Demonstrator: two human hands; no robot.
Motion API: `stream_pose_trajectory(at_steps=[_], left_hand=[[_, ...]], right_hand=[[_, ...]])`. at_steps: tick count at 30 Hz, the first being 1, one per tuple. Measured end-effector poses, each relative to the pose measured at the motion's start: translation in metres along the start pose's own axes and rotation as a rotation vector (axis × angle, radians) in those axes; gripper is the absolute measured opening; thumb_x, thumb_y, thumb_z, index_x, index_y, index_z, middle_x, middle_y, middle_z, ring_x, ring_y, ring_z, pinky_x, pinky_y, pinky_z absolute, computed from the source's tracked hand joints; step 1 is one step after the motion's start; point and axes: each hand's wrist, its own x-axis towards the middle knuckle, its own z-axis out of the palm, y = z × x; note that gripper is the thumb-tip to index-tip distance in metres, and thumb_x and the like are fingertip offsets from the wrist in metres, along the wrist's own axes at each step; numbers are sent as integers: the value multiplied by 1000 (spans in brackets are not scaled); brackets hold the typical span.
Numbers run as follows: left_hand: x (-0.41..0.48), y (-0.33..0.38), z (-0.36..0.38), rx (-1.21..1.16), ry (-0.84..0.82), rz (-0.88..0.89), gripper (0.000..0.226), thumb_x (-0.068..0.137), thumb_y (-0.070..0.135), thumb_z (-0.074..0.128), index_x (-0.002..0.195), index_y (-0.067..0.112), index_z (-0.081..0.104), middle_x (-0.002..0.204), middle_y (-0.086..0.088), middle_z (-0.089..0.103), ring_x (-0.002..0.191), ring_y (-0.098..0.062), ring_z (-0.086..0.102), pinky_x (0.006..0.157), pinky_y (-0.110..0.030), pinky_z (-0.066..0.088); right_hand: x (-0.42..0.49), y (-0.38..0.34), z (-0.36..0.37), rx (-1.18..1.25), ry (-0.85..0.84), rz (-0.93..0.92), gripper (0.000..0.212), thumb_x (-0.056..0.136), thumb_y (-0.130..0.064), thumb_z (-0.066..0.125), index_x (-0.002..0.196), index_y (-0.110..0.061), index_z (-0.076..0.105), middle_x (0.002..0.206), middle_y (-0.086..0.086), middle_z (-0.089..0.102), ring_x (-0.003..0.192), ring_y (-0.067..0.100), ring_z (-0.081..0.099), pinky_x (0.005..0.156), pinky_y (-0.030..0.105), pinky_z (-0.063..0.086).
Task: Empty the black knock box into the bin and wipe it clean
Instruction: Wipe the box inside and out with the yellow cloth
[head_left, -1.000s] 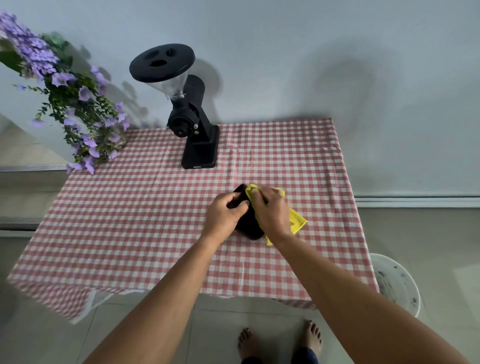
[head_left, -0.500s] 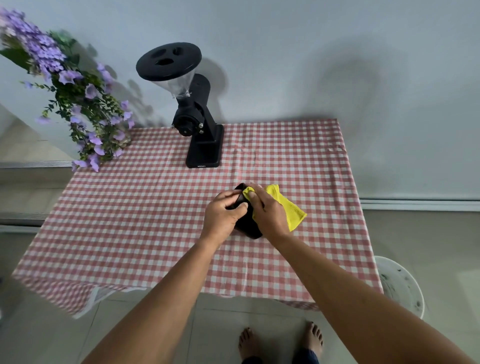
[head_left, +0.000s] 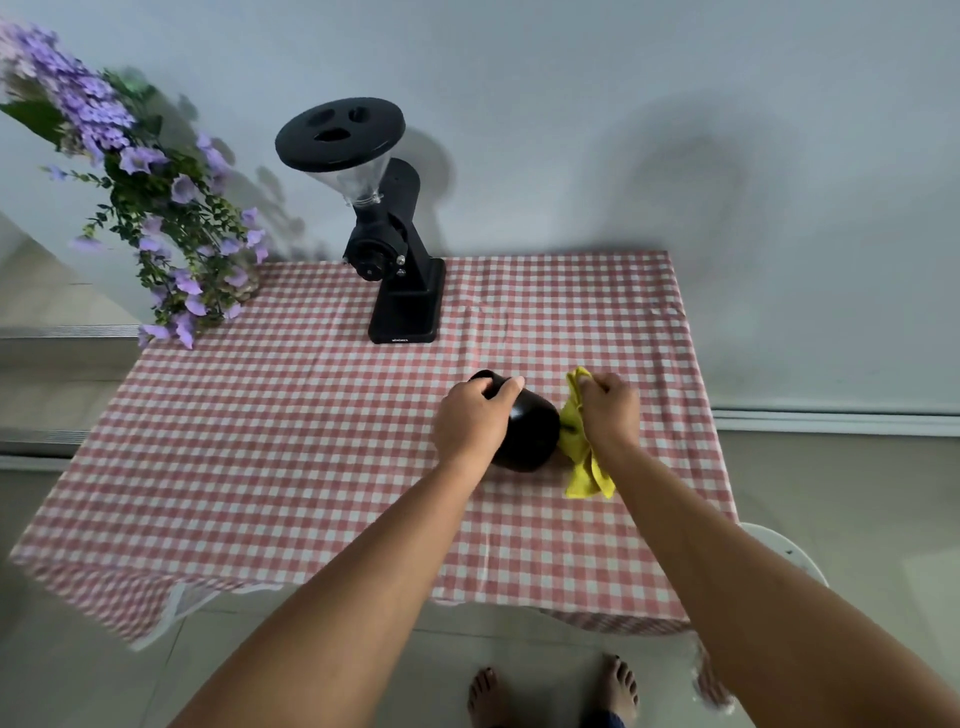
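The black knock box (head_left: 530, 434) lies tilted on the red checked tablecloth (head_left: 291, 447), right of the table's middle. My left hand (head_left: 475, 423) grips its left side, fingers over the rim. My right hand (head_left: 610, 413) is closed on a yellow cloth (head_left: 582, 457) just to the right of the box, with the cloth hanging down against the box's right side. The inside of the box is hidden from me.
A black coffee grinder (head_left: 402, 270) stands at the back of the table. Purple flowers (head_left: 150, 208) hang over the back left corner. A white bin (head_left: 784, 553) sits on the floor by the table's front right corner. My bare feet (head_left: 550, 691) are below the front edge.
My right hand has pulled the yellow cloth off the box and away to the right. The box's dark body now shows between my hands.
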Motion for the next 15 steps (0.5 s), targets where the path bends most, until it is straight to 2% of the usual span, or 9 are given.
stream_pose_trajectory(at_steps=[3, 6, 8, 11, 15], left_hand=[[8, 7, 3, 61, -44, -38, 49, 91, 62, 51, 70, 20, 65, 68, 6, 65, 68, -13, 63, 56, -29, 45], [12, 15, 8, 71, -112, -95, 54, 89, 67, 52, 62, 21, 62, 61, 5, 64, 62, -16, 64, 52, -27, 40], [16, 21, 10, 79, -133, -173, 55, 84, 72, 53, 68, 20, 66, 67, 4, 68, 65, -18, 67, 53, -28, 43], [22, 26, 9, 94, -130, -267, 61, 80, 74, 55, 88, 15, 67, 79, 2, 69, 73, -20, 68, 59, -31, 51], [30, 33, 5, 128, -146, -291, 56, 85, 70, 56, 93, 14, 61, 81, 1, 66, 74, -20, 65, 55, -30, 46]], right_hand=[[-6, -15, -1, 121, 27, -48, 25, 97, -29, 53, 112, -14, 66, 89, -7, 65, 81, 11, 61, 65, 22, 44], [-16, -23, 9, 100, -116, -109, 34, 98, -27, 52, 129, -16, 60, 117, -2, 66, 107, 15, 61, 89, 27, 48], [-22, -17, 13, 60, -195, -114, 36, 98, -25, 51, 133, -21, 57, 126, -3, 64, 112, 13, 59, 93, 29, 49], [-25, -3, 10, -2, -169, -81, 35, 96, -19, 50, 129, -27, 60, 123, -5, 66, 108, 13, 61, 88, 28, 51], [-25, 3, -2, 95, -65, -47, 30, 93, -17, 55, 120, -26, 67, 109, -8, 69, 99, 12, 65, 89, 31, 54]])
